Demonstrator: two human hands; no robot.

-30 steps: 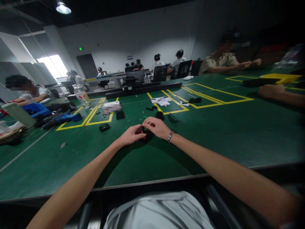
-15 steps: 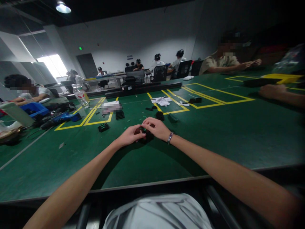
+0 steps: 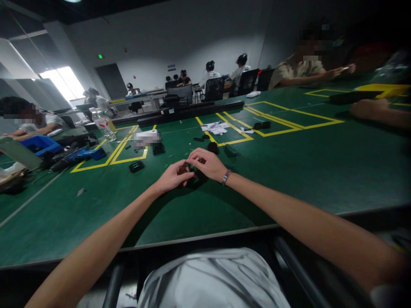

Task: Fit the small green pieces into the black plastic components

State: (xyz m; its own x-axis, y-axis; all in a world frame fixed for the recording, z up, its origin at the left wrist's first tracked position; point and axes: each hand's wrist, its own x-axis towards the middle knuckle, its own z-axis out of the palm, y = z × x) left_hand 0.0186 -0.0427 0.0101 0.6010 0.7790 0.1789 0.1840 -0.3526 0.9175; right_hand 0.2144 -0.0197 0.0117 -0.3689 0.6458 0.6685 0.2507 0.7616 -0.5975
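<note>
My left hand [image 3: 174, 176] is closed around a small dark part with green bits [image 3: 192, 167], thumb along its near side. My right hand [image 3: 208, 164], with a metal bracelet on the wrist, meets it fingertip to fingertip, pinching at the same part from above. Most of the part is hidden by the fingers. Just beyond the hands lie tiny green pieces [image 3: 170, 165], a round black piece [image 3: 212, 147] and a dark translucent piece [image 3: 230, 150]. To the left are a black part with green in it [image 3: 136, 166] and a ridged black piece [image 3: 158, 148].
The green table [image 3: 96, 226] carries yellow tape outlines and crumpled white paper [image 3: 215, 127]. On the left stand a water bottle [image 3: 103, 124], a blue power tool [image 3: 81, 157] and a blue bin [image 3: 41, 145]. Another person's hand [image 3: 366, 109] rests at the right. Several people sit farther back.
The view has tilted down slightly, so the scene sits a little higher and to the left. Both hands keep nearly the same hold on the part.
</note>
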